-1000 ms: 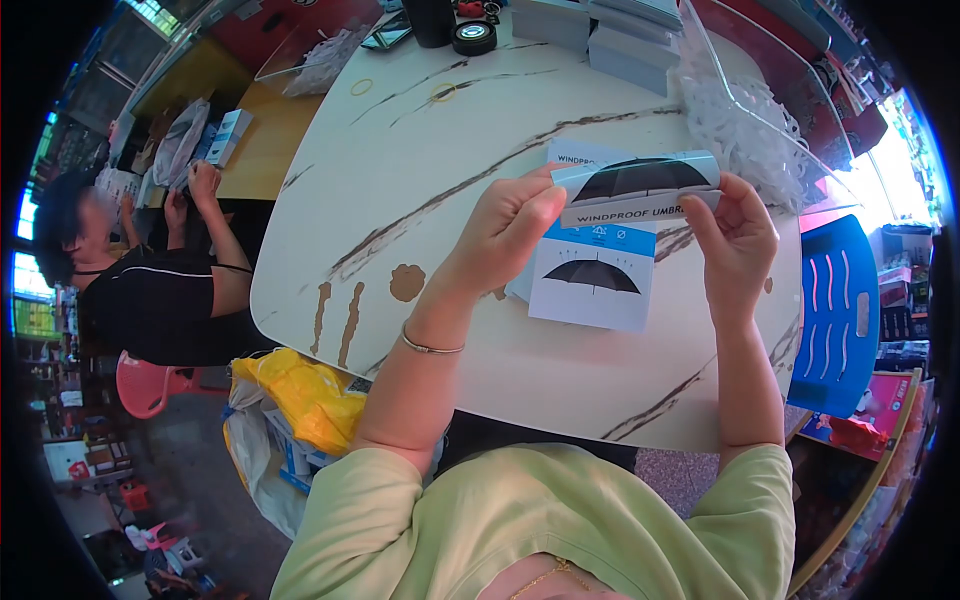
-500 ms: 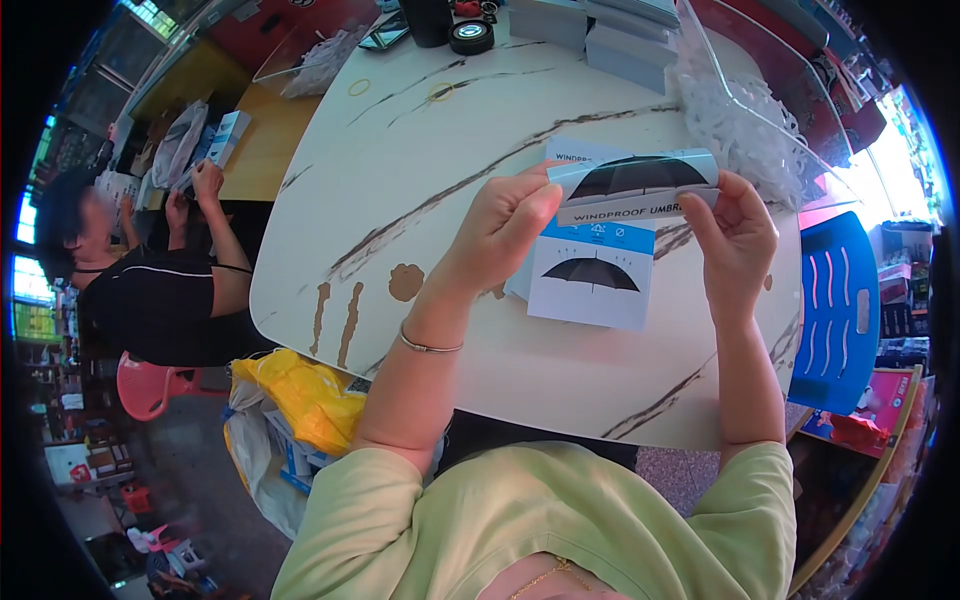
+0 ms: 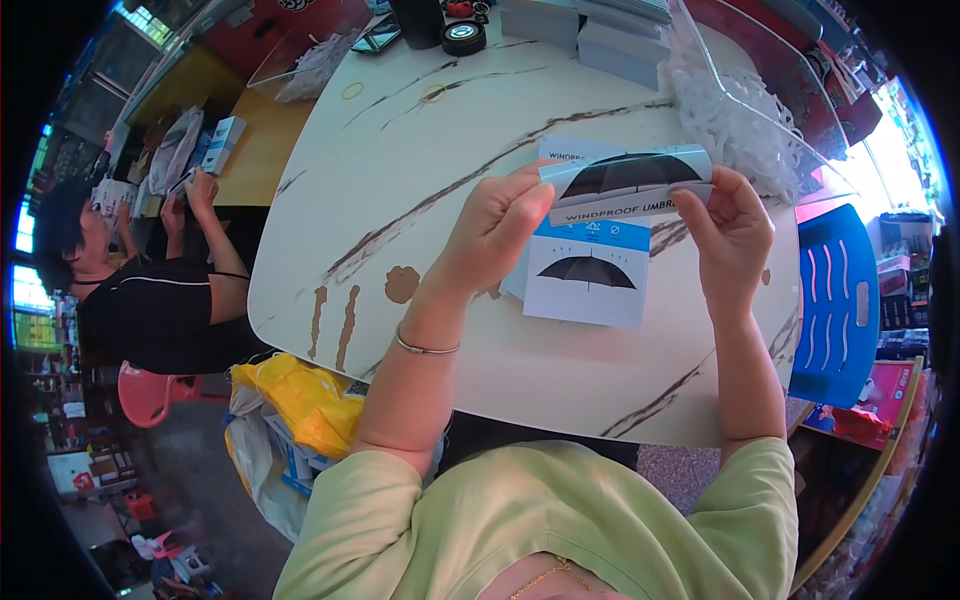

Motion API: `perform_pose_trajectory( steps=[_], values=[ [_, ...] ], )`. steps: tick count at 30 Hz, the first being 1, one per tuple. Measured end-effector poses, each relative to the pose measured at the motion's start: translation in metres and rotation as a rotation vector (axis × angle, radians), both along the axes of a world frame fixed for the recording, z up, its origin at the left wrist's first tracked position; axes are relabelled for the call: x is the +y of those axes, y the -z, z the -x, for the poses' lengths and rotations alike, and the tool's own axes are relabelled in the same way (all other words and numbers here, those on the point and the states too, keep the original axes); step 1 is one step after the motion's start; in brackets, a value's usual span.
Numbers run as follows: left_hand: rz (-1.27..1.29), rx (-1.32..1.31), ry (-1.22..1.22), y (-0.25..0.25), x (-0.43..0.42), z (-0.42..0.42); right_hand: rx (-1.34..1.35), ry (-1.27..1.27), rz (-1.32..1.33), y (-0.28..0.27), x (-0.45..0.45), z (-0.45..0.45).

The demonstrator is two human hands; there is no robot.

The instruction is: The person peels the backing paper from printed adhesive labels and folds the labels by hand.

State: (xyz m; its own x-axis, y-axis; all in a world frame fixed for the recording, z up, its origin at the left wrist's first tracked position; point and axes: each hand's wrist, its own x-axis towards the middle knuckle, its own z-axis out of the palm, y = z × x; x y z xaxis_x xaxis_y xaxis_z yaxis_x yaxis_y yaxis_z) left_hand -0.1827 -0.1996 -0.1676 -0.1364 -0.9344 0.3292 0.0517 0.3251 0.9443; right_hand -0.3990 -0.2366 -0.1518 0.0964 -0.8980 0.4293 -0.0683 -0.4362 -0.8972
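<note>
Between my two hands is a printed cardboard umbrella box, bent along its length, with a black umbrella picture and "WINDPROOF UMBRE..." lettering. My left hand grips its left end, thumb on the near side. At the right end, my right hand pinches it between thumb and fingers. Below the held box, more flat printed umbrella boxes lie stacked on the marble-patterned table. The held box covers part of that stack.
A clear bin of translucent plastic pieces stands at the right. White boxes, a dark cup and a round black tin are at the back. A co-worker sits at left. A yellow bag is beside the table.
My hands keep the same hold on the box, which looks slightly more tilted. The whole view has shifted a little. The co-worker's hands have moved slightly.
</note>
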Motion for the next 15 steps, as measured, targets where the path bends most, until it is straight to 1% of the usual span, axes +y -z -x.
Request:
perform_pose_trajectory(
  steps=[15],
  values=[
    [0.014,-0.005,-0.007,-0.0028,0.0009,0.0004,-0.012,-0.011,-0.005,0.0002,-0.0001,0.0002]
  ],
)
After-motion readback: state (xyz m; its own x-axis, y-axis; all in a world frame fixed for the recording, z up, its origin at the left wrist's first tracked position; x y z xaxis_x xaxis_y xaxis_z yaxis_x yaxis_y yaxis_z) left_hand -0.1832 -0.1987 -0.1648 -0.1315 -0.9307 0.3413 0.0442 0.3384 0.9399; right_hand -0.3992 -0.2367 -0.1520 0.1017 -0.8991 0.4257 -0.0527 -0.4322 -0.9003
